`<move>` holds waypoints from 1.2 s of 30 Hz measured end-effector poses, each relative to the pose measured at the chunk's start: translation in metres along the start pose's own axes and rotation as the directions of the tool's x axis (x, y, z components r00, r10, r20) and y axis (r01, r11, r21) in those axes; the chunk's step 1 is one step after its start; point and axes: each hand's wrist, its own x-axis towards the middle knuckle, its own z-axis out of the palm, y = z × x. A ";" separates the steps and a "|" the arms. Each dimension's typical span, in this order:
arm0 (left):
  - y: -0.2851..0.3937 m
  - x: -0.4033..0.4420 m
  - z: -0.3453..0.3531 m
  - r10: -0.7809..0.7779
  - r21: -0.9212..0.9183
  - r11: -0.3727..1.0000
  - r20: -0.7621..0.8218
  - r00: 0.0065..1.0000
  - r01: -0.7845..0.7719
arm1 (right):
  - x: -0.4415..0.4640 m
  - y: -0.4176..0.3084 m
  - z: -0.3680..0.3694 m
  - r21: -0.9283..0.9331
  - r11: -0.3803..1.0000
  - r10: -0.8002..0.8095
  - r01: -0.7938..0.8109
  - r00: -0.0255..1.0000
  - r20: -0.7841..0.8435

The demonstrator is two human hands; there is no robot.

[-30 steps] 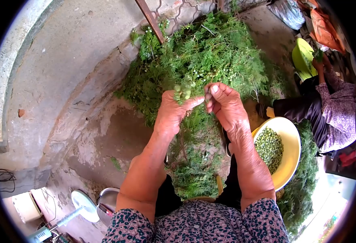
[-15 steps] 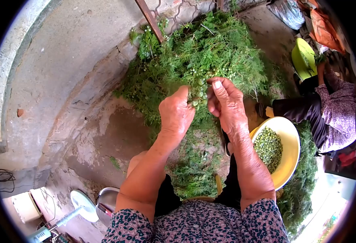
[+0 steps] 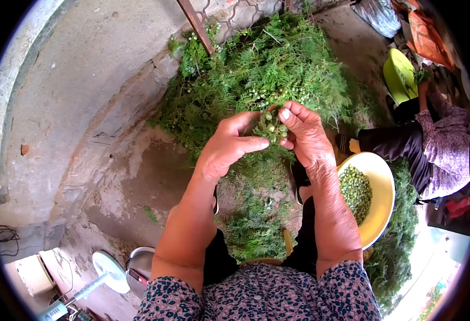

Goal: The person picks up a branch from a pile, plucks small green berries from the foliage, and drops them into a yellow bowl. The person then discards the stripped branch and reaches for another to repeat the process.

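Note:
Between my hands is a small sprig with a cluster of round green cones (image 3: 270, 127). My left hand (image 3: 234, 140) grips the sprig from the left, thumb and fingers closed round it. On the other side, my right hand (image 3: 305, 134) pinches at the same cluster with thumb and fingertips. Behind them spreads a big heap of green conifer branches (image 3: 262, 69). A yellow basin (image 3: 380, 195), partly hidden by my right forearm, holds many loose green cones (image 3: 356, 193).
At the right sits another person (image 3: 444, 144), one hand holding greenery near a lime-green basin (image 3: 398, 77). More branches (image 3: 393, 262) lie beyond the yellow basin. A pale fan (image 3: 112, 272) and a metal bowl (image 3: 141, 262) stand lower left, near a concrete wall (image 3: 96, 69).
My left hand has turned from a closed fist so its thumb now points right along the cluster. My right hand has closed in on the cones from the right.

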 end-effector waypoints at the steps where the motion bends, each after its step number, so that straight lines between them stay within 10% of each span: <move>1: 0.000 0.000 -0.005 -0.013 -0.036 0.999 0.054 0.998 0.015 | 0.000 -0.002 -0.002 0.007 1.000 -0.014 0.013 0.999 0.031; 21: -0.021 0.004 0.000 0.070 -0.221 0.975 0.168 0.983 -0.032 | -0.006 -0.009 -0.008 0.075 0.996 -0.062 0.054 0.992 0.111; 28: -0.022 0.004 0.000 0.162 0.093 0.984 -0.093 0.982 -0.154 | 0.002 -0.018 -0.015 -0.137 0.947 -0.311 0.292 0.938 -0.154; 36: -0.031 0.005 0.001 0.335 0.408 0.873 -0.106 0.936 -0.267 | -0.004 -0.010 0.003 -0.379 0.853 -0.350 0.358 0.932 0.093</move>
